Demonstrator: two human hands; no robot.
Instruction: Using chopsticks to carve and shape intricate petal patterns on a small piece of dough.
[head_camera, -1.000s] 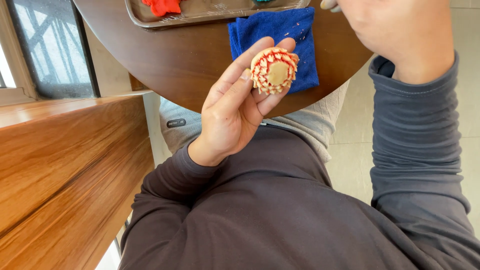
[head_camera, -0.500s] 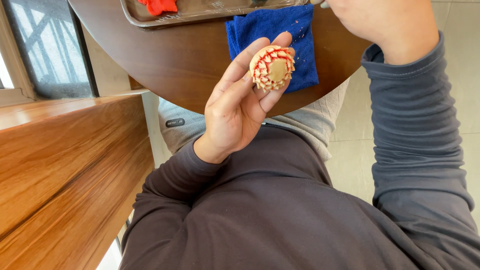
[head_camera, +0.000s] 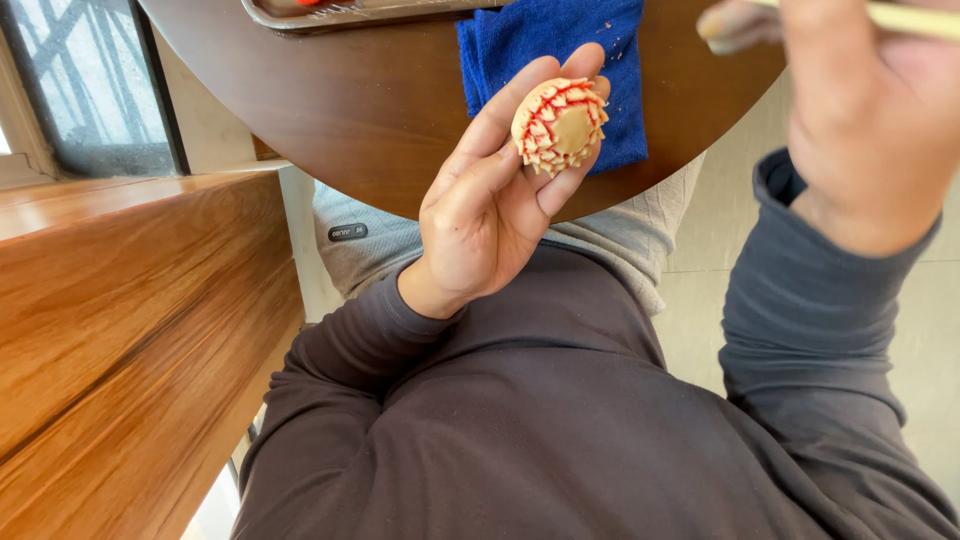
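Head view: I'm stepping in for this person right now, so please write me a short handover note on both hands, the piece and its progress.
Left hand: holds the round dough flower in its fingertips, above the blue cloth on the round wooden table.
Right hand: raised at upper right, gripping a thin pale stick.
Metal tray at the table's far edge.
Done: red-edged petals cut around the flower.
Left: the centre is plain.

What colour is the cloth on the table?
The cloth is bright blue, seen best in the head view.
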